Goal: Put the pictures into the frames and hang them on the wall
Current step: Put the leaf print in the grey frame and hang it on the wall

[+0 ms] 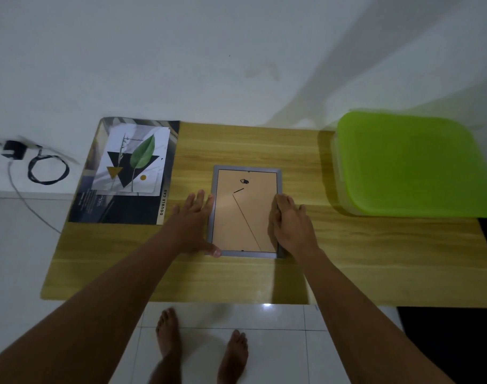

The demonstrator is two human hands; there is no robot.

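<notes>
1. The frame (247, 254) lies face down in the middle of the desk (209, 278), with its backing (245, 217) up and still seated. Your left hand (192, 223) is released, its fingers straight along the left rim and its thumb at the near corner. Your right hand (290, 225) curls its fingers over the right rim and grasps it.
2. If you lift from the right alone, the frame could pivot on its left edge and skid. A flat left hand braces it but cannot catch it.
3. I cannot tell whether the tabs are turned. If they are loose, tipping the frame may let the backing and the glazing beneath drop out.
4. If you pry at the backing with curled fingers, you could bend the small hanger (244, 181) near its top. The frame would then sit crooked on the wall.
5. The picture (132, 162) lies well apart to the left, loose on a dark sheet (120, 209) that overhangs the desk edge. A careless reach may drag both off.
6. The box (411, 164) crowds the right side, so watch your elbow there.
</notes>
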